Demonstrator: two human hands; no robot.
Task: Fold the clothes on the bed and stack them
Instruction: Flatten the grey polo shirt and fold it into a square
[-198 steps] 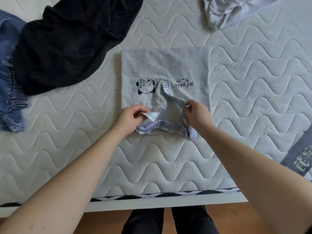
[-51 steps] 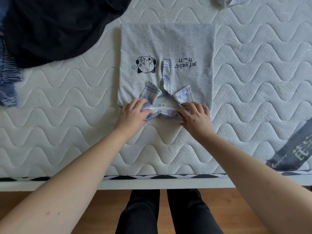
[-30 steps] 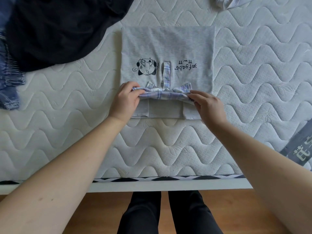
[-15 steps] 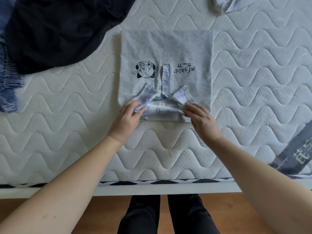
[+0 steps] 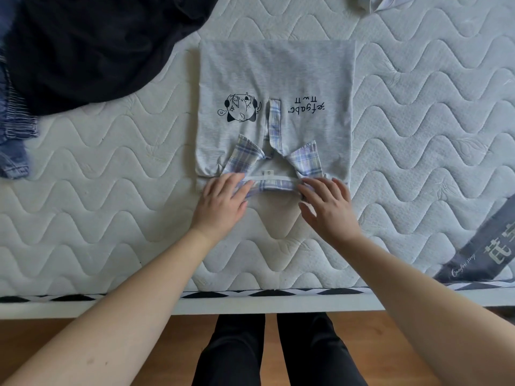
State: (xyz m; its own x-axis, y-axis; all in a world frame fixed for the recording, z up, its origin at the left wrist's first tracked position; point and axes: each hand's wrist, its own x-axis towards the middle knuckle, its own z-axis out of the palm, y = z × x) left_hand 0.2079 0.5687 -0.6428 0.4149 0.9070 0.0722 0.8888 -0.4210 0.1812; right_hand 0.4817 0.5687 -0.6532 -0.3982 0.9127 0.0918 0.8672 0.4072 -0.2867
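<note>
A grey polo shirt (image 5: 276,71) lies folded into a square on the white quilted mattress (image 5: 111,218), its cartoon print and lettering facing up. Its plaid collar (image 5: 305,160) is spread flat at the near edge. My left hand (image 5: 223,201) lies on the collar's left end with fingers fairly straight. My right hand (image 5: 327,201) presses flat on the collar's right end, fingers spread.
A black garment (image 5: 92,43) lies crumpled at the far left over blue jeans (image 5: 12,129). A pale grey garment (image 5: 384,1) shows at the top edge. A dark grey mattress label (image 5: 479,246) sits at the right. The bed's near edge (image 5: 250,302) borders wooden floor.
Both hands drew the plaid collar back toward me and laid it flat. They now rest on its ends at the shirt's near edge instead of lifting it.
</note>
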